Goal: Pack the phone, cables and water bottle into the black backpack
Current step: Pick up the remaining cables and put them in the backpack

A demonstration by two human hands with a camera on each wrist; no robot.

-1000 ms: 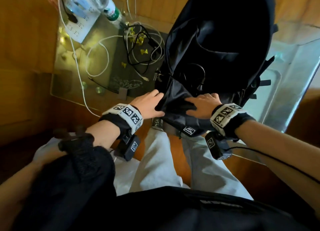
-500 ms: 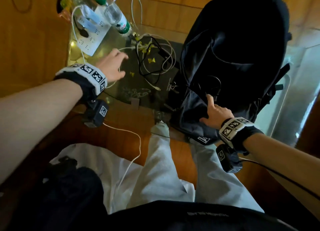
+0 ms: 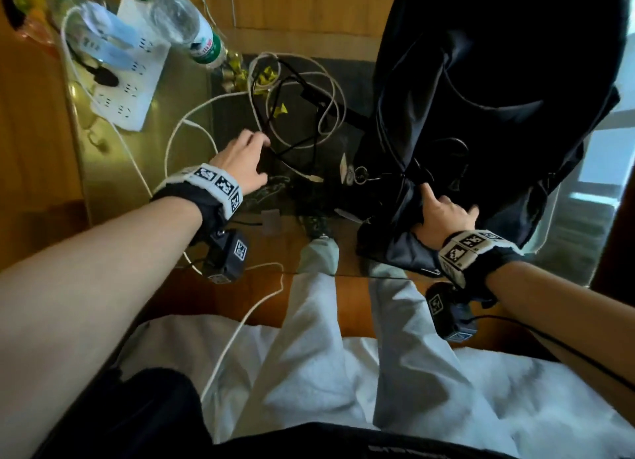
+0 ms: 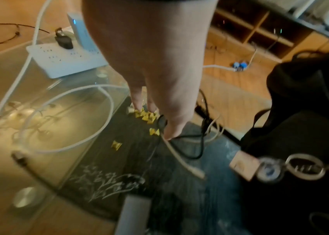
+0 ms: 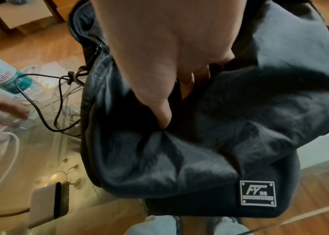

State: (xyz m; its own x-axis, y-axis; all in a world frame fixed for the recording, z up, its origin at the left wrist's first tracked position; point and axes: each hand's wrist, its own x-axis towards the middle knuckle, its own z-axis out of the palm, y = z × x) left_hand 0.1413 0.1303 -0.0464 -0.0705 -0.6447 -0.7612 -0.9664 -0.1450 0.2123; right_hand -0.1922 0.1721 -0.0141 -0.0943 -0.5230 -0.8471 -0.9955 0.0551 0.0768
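You face a glass counter [image 3: 113,183] with an etched floral motif, standing on a warm wood-plank floor [image 4: 240,98]; open wooden shelving [image 4: 260,31] lines the far wall, daylight entering at right.

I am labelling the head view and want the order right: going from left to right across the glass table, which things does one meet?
White power strip → water bottle → left hand → tangle of cables → key ring → right hand gripping the black backpack.
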